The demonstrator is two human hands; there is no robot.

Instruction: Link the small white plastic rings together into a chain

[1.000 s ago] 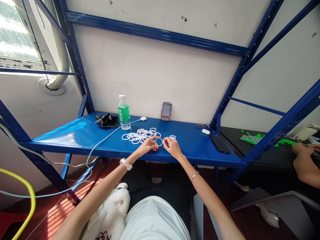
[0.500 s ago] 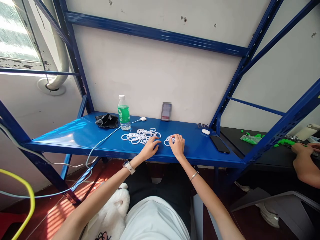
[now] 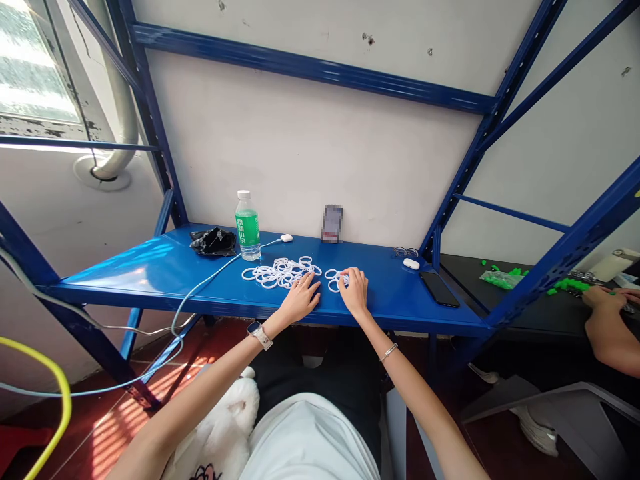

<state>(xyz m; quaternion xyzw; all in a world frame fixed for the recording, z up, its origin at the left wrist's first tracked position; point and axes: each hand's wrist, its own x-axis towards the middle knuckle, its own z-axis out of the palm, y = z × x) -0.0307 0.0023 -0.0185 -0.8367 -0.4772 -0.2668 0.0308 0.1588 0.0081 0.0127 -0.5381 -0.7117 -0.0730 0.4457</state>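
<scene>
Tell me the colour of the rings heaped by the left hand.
White; the heaped rings show best in the head view.

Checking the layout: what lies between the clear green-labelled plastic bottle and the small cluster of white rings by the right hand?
The larger pile of white rings lies there on the blue tabletop, in the head view.

shelf [image 3: 395, 287] — glossy painted metal | rings [image 3: 280, 272] — smooth | bag [image 3: 214, 242]: shiny crinkled plastic
</scene>
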